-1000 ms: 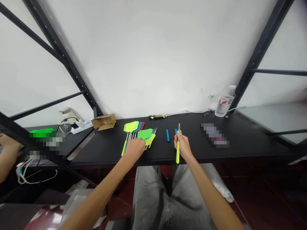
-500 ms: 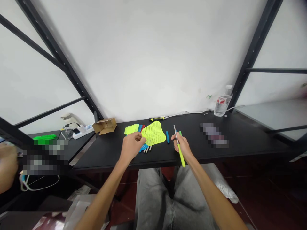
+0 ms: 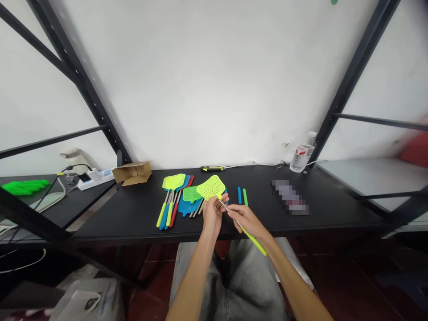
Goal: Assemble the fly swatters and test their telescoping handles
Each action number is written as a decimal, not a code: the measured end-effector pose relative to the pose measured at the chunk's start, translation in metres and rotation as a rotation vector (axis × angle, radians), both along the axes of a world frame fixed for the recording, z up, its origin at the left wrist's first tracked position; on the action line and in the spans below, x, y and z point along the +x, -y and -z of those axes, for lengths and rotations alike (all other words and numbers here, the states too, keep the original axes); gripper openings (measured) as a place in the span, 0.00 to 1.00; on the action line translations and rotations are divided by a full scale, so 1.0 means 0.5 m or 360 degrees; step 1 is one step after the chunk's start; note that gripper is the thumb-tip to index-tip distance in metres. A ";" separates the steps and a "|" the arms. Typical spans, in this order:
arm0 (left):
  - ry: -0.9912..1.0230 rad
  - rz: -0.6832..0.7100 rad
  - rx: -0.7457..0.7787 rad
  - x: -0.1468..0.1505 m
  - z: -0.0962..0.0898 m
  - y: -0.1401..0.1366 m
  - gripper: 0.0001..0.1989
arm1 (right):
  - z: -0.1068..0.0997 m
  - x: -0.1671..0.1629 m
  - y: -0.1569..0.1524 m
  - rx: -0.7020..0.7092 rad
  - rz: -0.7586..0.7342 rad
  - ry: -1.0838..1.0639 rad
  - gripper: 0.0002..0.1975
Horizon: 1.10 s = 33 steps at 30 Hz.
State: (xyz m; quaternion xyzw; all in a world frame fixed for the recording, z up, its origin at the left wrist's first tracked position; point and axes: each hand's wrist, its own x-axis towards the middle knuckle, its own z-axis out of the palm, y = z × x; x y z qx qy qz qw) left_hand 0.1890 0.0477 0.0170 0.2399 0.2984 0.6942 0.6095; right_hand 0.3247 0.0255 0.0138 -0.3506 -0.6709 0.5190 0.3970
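Observation:
My left hand is closed on the neck of a yellow perforated fly swatter head. My right hand grips a thin metal rod with a yellow handle, which slants down toward me. The rod's tip meets the head's neck at my left fingers; whether it sits inside cannot be seen. Behind the left hand lie a green swatter head, a blue swatter head and some metal rods. Whole fly swatters in yellow, blue and red lie to the left.
A blue handle and a green handle lie right of my hands. Along the back are an open cardboard box, a black-and-yellow tool and a water bottle. A power strip sits at left.
My left hand has brought the yellow head rightward and my right hand has moved the rod leftward, so the two now meet. My view has shifted, revealing the whole swatters at left.

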 end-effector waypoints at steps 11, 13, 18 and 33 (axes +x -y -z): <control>-0.0096 0.0026 0.0039 -0.003 0.010 0.004 0.09 | 0.003 -0.002 0.008 0.0034 0.0076 -0.0043 0.21; -0.0135 0.0021 0.0077 -0.003 0.011 0.005 0.11 | 0.003 -0.002 0.008 0.0037 0.0099 -0.0039 0.21; -0.0304 -0.0004 0.0173 -0.003 0.019 0.007 0.10 | 0.004 0.000 0.009 0.0036 0.0102 -0.0016 0.23; -0.0358 0.0049 0.0229 -0.005 0.018 0.006 0.18 | 0.012 -0.003 0.004 0.0057 0.0112 -0.0060 0.26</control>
